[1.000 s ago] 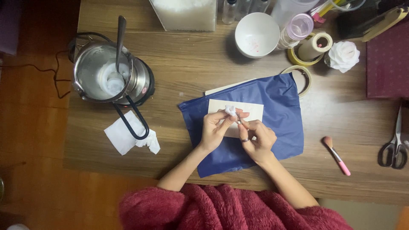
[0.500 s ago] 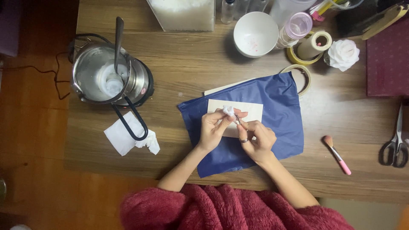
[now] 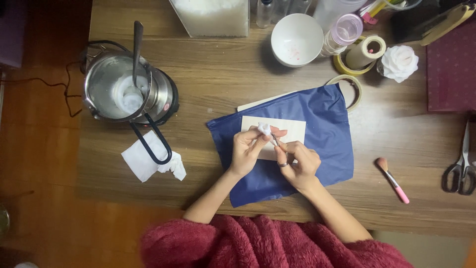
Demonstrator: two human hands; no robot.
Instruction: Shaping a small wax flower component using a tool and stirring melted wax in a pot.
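My left hand (image 3: 250, 148) pinches a small white lump (image 3: 264, 128) between its fingertips, above a pale rectangular board (image 3: 293, 131). The board lies on a dark blue sheet (image 3: 327, 119) spread on the wooden table (image 3: 218, 74). Close to its right, my right hand (image 3: 298, 162) grips a thin metal tool (image 3: 274, 139) whose tip points up at the white lump. A dark ring sits on one finger of that hand. Both hands hover over the board, nearly touching each other.
A metal pot (image 3: 116, 89) with a spoon and white contents stands at left, a crumpled white tissue (image 3: 151, 161) below it. A white bowl (image 3: 296, 38), tape rolls (image 3: 364, 52) and a white flower (image 3: 399, 61) sit at the back. A pink brush (image 3: 392, 179) and scissors (image 3: 461, 164) lie at right.
The hands have barely shifted; the left fingers have turned the white lump slightly while the right hand keeps the tool at it.
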